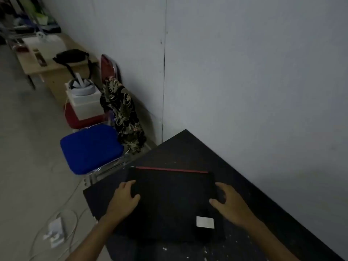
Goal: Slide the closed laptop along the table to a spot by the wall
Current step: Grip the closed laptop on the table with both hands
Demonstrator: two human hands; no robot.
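My closed black laptop (169,202) lies flat on the dark tabletop (188,147) in the lower middle of the frame, its red-trimmed far edge pointing toward the upper part of the picture and a pale sticker (205,221) near its lower right corner. My left hand (125,198) grips the laptop's left edge, thumb on the lid and fingers curled over the side. My right hand (228,202) clasps the right edge the same way, thumb resting on top. The grey wall (254,81) runs along the tabletop's right side, near the laptop but with bare tabletop between them. At the left of the frame, beyond the tabletop, stands a chair with a blue seat (90,147).
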